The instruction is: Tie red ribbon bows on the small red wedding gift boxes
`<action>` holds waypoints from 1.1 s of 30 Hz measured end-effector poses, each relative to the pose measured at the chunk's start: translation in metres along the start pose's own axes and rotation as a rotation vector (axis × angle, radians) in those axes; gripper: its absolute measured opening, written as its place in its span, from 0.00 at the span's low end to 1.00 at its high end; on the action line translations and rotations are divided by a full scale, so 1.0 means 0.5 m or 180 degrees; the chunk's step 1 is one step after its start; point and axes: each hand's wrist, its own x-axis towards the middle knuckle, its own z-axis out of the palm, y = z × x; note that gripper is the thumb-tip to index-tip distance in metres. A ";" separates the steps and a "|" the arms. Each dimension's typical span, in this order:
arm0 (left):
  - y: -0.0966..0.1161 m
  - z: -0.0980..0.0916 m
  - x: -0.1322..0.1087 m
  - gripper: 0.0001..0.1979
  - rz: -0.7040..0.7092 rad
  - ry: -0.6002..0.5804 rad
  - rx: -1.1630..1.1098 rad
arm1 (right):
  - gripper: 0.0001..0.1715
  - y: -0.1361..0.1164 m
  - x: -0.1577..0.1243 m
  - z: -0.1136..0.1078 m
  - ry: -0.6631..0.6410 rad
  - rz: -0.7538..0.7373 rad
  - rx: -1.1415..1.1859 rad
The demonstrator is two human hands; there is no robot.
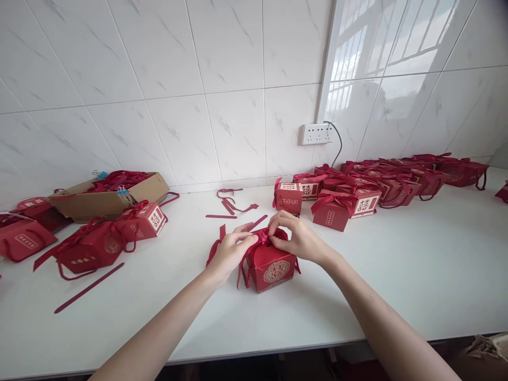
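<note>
A red gift box [273, 271] with a gold round emblem stands upright on the white table in front of me. Across its top runs a dark red ribbon [262, 238], bunched into a knot or bow. My left hand [232, 248] is closed, thumb and fingers pinching the ribbon on the left of the knot. From the right, my right hand [291, 235] pinches the ribbon at the other side, its fingertips close to the left thumb. Loose ribbon ends and a twisted cord handle hang at the box's left side. The fingers partly hide the knot.
Cut ribbon pieces [228, 206] lie behind the box, and a long strip [89, 288] lies at left. An open cardboard box [93, 203] of ribbons stands among red boxes [93, 246]. Several more boxes [331, 214] fill the back right, below a power strip [316, 134].
</note>
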 end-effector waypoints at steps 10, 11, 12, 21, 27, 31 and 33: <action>-0.002 0.012 0.003 0.12 -0.0079 -0.0116 -0.0628 | 0.06 -0.001 0.002 0.005 0.0197 -0.0199 -0.0262; 0.000 0.013 0.003 0.11 -0.0156 -0.0121 -0.0785 | 0.05 -0.001 0.002 0.005 0.0246 -0.0236 -0.0283; 0.001 0.015 0.003 0.11 -0.0236 -0.0115 -0.0943 | 0.05 -0.001 0.001 0.005 0.0302 -0.0262 -0.0295; 0.011 0.025 0.023 0.16 -0.0722 0.0086 -0.1495 | 0.04 0.005 0.000 0.014 0.0484 -0.0344 -0.0692; -0.014 0.033 0.049 0.09 -0.0363 -0.0002 -0.1153 | 0.05 0.009 0.003 0.021 0.0702 0.0033 -0.0843; -0.030 0.033 0.049 0.14 0.0039 -0.0048 -0.0927 | 0.05 0.007 0.000 0.019 0.0576 0.0216 -0.0768; -0.033 0.031 0.046 0.14 0.0065 -0.0040 -0.0992 | 0.06 0.006 -0.002 0.020 0.0524 0.0194 -0.0779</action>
